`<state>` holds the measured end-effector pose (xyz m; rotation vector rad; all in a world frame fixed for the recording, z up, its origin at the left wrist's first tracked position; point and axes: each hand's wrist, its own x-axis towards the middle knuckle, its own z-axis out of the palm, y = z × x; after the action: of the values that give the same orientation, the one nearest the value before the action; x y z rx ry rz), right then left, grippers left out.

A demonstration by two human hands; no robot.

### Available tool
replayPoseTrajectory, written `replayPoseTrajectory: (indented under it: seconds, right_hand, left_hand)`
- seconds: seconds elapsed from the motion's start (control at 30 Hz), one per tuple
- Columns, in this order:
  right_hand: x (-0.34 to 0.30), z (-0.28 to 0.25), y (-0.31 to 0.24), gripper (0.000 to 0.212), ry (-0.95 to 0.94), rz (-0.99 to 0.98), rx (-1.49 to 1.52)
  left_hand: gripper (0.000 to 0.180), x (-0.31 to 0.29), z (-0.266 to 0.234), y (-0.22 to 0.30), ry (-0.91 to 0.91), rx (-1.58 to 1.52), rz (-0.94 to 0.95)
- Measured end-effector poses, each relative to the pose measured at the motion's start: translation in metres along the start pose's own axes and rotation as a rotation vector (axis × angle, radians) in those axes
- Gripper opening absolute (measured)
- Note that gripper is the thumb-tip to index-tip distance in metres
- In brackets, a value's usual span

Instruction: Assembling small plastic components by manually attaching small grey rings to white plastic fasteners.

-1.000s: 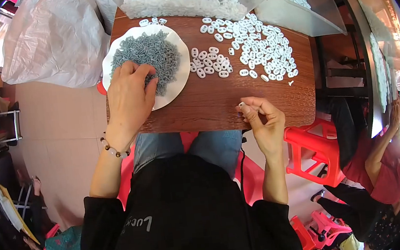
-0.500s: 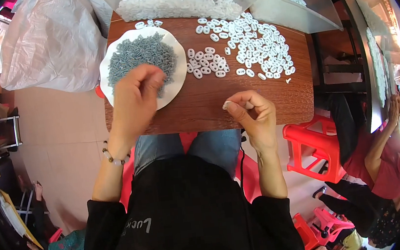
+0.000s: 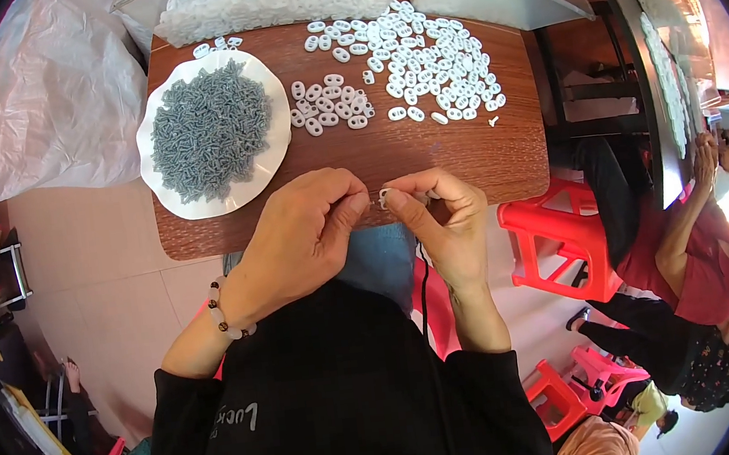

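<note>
Above the table's near edge, my right hand (image 3: 448, 223) pinches a small white oval plastic piece with holes (image 3: 385, 197) between thumb and forefinger. My left hand (image 3: 307, 229) meets it from the left, its thumb and forefinger closed on a tiny thin thing that looks like a screw, mostly hidden by the fingertips. Beyond the left hand stands a white scalloped plate (image 3: 282, 147) heaped with small grey screws (image 3: 212, 128). Loose white two-holed oval pieces lie in a small group (image 3: 329, 105) and a larger spread (image 3: 441, 64) on the brown wooden table (image 3: 358, 161).
Clear bins of white pieces (image 3: 270, 6) stand along the table's back. A white plastic bag (image 3: 58, 100) is at the left, a red stool (image 3: 561, 238) at the right. Another person in a red top (image 3: 685, 274) sits further right. One stray white piece (image 3: 494, 121) lies near the spread.
My left hand has come from over the plate of screws to the right and nearer, up to my right hand. The right hand still pinches the white piece. The view has shifted slightly.
</note>
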<state>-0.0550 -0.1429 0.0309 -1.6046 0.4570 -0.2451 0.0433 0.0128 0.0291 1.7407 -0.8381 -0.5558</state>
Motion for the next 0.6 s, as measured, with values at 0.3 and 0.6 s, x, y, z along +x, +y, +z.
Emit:
replayPoseTrajectory:
  seconds: [0.3,0.6]
  right_hand:
    - [-0.001,0.001,0.006,0.007,-0.007,-0.019,0.003]
    - [-0.001,0.004,0.006,0.007,0.003,-0.038,-0.077]
  left_hand:
    - [0.007,0.001,0.004,-0.002,0.003,0.016,-0.01]
    - [0.008,-0.001,0.011,-0.007,0.05,-0.031,-0.038]
